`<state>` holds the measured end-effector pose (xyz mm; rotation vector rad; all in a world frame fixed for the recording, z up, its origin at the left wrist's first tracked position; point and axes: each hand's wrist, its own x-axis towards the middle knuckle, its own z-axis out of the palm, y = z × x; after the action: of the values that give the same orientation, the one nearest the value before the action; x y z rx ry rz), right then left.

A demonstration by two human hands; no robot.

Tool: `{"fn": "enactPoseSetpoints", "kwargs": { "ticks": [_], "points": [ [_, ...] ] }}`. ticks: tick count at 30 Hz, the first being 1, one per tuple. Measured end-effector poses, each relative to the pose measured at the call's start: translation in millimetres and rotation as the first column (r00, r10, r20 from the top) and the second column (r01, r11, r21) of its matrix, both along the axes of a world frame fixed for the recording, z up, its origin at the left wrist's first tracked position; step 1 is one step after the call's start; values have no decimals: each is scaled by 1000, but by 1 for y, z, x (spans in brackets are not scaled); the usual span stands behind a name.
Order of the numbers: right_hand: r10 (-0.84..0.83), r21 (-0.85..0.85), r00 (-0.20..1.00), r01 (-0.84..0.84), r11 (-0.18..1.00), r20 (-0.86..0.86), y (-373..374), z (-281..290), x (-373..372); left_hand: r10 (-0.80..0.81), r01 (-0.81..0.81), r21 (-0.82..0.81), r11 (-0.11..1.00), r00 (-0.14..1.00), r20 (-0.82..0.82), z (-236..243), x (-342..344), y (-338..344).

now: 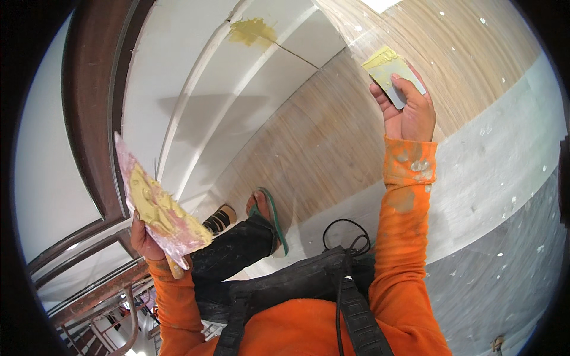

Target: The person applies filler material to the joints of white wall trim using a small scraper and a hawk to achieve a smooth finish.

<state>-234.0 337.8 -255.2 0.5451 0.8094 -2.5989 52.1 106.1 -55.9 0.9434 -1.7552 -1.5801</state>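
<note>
My left hand (142, 237) grips a pinkish board with a wooden handle (175, 267), loaded with a thick smear of yellow paste (151, 196). My right hand (409, 107) holds up a small grey flat spreader (404, 80), with yellow paste along its far edge. Beyond my hands, a white panelled wall (163, 59) with raised moulding strips carries a yellow patch (249, 31) beside a thin dark line across the panel. Both wrists show orange sleeves, the right one spotted with dried material.
Wood-look flooring (326, 136) with pale covering (493, 136) lies below. My feet in green flip-flops (279, 225) stand near the wall. A dark brown frame (89, 118) is at left, metal scaffolding (127, 302) at lower left, and a black cable loop (347, 222) is by my waist.
</note>
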Motion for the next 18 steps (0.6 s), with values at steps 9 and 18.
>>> {"fn": "enactPoseSetpoints", "kwargs": {
  "ticks": [9,18],
  "points": [
    [-170,-44,957,164,985,-235,35,38,-44,-370,334,257,907,923,105,5,-60,1],
    [-50,152,755,196,969,-654,51,135,-22,-483,390,413,823,863,147,2,-65,6]
  ]
}}
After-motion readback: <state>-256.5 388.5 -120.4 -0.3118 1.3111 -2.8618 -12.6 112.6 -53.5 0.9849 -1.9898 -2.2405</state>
